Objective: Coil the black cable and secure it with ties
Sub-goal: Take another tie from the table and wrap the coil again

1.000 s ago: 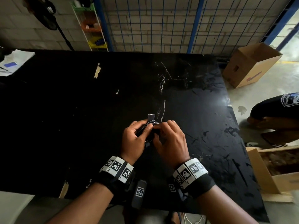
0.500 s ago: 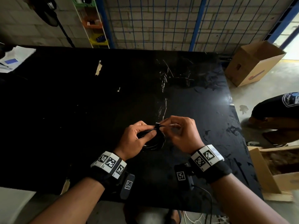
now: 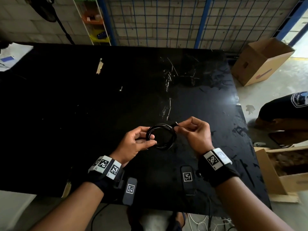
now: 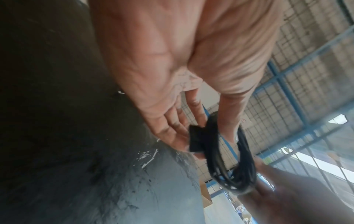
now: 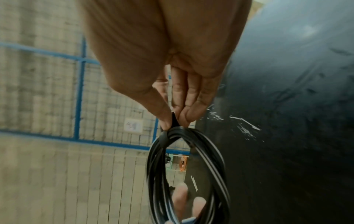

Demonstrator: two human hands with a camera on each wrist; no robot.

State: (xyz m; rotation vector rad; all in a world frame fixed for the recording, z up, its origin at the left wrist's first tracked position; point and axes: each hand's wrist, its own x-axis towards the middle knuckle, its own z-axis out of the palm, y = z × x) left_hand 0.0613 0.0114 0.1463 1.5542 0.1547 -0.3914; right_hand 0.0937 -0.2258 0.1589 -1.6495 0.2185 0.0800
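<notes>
The black cable (image 3: pixel 168 144) is a small round coil held just above the black table (image 3: pixel 83 114). My left hand (image 3: pixel 152 139) pinches the coil's left side between thumb and fingers; in the left wrist view a black tie flap (image 4: pixel 197 139) lies against those fingers beside the cable (image 4: pixel 229 159). My right hand (image 3: pixel 175 128) pinches the tail of a black tie (image 5: pixel 173 121) that wraps the top of the coil (image 5: pixel 187 174). The left hand's fingertips (image 5: pixel 180 195) show through the ring in the right wrist view.
An open cardboard box (image 3: pixel 261 62) stands on the floor at the back right and a wooden crate (image 3: pixel 283 172) at the near right. Another person (image 3: pixel 283 114) crouches by the table's right edge. Papers (image 3: pixel 10 59) lie at the far left. A wire fence backs the table.
My hands have drawn apart, the right moving right with the tie tail. The coil, bunched between both hands before, now shows as an open ring.
</notes>
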